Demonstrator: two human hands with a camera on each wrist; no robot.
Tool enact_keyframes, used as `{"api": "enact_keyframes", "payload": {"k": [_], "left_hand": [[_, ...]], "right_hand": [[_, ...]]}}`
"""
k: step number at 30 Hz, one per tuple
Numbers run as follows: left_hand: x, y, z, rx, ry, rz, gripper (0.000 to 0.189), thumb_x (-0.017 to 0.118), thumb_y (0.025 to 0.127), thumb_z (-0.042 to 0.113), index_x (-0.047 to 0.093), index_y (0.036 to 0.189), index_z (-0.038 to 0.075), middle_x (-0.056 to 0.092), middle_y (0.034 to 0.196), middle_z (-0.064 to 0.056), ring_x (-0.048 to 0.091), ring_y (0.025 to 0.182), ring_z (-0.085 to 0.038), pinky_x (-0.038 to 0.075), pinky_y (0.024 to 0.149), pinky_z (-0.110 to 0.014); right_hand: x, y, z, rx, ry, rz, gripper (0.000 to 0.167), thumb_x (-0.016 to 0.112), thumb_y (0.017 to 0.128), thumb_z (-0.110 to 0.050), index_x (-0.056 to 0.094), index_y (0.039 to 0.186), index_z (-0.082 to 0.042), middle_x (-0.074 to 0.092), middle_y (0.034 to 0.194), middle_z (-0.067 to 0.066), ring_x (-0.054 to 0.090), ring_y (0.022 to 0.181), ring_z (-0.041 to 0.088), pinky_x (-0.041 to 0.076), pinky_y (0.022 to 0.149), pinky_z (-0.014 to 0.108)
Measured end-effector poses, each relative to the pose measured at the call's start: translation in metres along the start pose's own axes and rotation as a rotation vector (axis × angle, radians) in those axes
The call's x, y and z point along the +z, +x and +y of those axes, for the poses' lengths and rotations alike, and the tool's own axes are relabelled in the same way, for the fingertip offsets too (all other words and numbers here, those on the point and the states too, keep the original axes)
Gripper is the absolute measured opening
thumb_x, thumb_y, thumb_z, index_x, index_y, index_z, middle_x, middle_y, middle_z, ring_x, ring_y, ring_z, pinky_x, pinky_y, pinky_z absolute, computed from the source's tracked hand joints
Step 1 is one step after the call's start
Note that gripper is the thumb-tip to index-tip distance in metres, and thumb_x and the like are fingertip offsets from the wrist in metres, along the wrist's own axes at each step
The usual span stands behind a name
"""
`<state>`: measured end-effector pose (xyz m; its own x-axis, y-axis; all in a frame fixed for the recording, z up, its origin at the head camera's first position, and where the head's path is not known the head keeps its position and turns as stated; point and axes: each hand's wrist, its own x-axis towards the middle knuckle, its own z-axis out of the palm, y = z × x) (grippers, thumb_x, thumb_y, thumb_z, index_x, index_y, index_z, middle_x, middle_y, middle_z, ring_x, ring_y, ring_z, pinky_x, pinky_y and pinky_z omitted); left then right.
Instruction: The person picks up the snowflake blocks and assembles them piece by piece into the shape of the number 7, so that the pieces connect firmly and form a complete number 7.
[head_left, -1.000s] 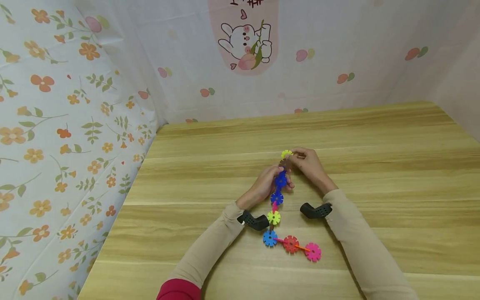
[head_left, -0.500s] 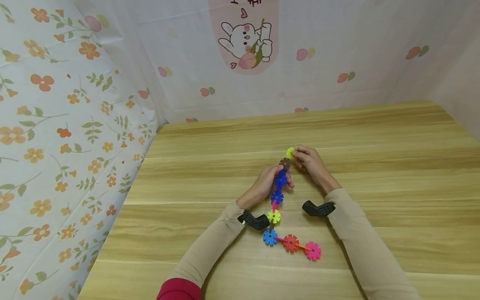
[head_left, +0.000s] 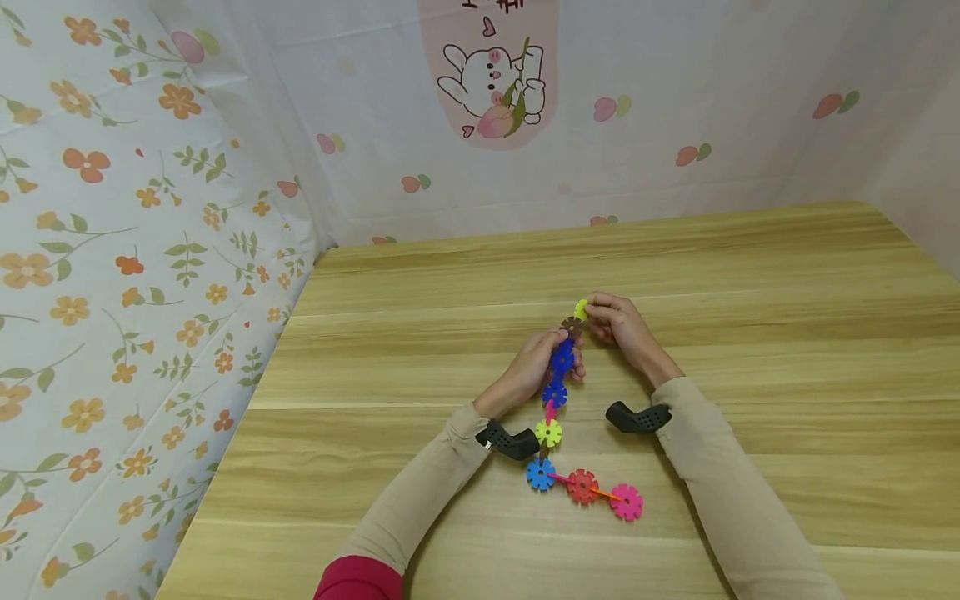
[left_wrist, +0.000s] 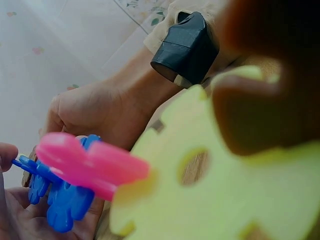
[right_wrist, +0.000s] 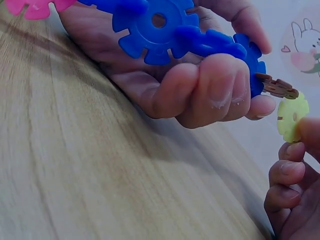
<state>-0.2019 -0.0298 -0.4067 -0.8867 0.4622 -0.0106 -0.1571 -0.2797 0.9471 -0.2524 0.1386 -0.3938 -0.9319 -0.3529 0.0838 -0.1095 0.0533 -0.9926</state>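
A chain of slotted snowflake discs runs toward me over the table. My left hand [head_left: 531,365] grips it by the dark blue discs [head_left: 562,361], its fingers curled under them. Beyond the thumb a brown disc [right_wrist: 277,86] sticks out at the far end. My right hand [head_left: 622,327] pinches a yellow disc [right_wrist: 292,116] between thumb and finger. That disc's edge meets the brown one; how deep the slots engage I cannot tell. In the left wrist view, a second yellow disc [left_wrist: 165,185] and a pink disc [left_wrist: 90,162] loom close.
Nearer me, the chain bends right through a light blue disc [head_left: 540,474], a red disc [head_left: 582,487] and a pink end disc. Black wrist mounts [head_left: 637,417] sit on both sleeves. Patterned cloth [head_left: 360,133] hangs behind and left of the wooden table [head_left: 750,333].
My right hand first drew slightly up and right with the yellow disc, exposing the brown one. Since then it has lowered that disc a little against the brown disc. My left hand stays put.
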Motion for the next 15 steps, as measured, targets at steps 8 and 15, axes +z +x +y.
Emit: {"api": "enact_keyframes", "payload": {"k": [8, 15], "left_hand": [[0.0011, -0.0002, 0.0014, -0.003, -0.008, 0.002, 0.041, 0.026, 0.102, 0.017, 0.040, 0.109, -0.021, 0.051, 0.071, -0.005, 0.052, 0.058, -0.012, 0.046, 0.057, -0.023], [-0.0007, 0.0005, 0.0007, -0.025, 0.033, -0.022, 0.043, 0.023, 0.104, 0.018, 0.039, 0.110, -0.021, 0.046, 0.075, -0.008, 0.045, 0.057, -0.013, 0.041, 0.054, -0.024]], "right_hand": [[0.0003, 0.0009, 0.0001, 0.001, -0.019, -0.013, 0.018, 0.044, 0.097, -0.010, 0.053, 0.083, -0.003, 0.040, 0.061, 0.003, 0.037, 0.049, 0.013, 0.027, 0.043, 0.025], [0.0032, 0.0013, 0.0005, -0.022, -0.028, -0.019, 0.019, 0.042, 0.097, -0.009, 0.053, 0.085, 0.001, 0.039, 0.062, 0.007, 0.035, 0.049, 0.014, 0.028, 0.043, 0.026]]}}
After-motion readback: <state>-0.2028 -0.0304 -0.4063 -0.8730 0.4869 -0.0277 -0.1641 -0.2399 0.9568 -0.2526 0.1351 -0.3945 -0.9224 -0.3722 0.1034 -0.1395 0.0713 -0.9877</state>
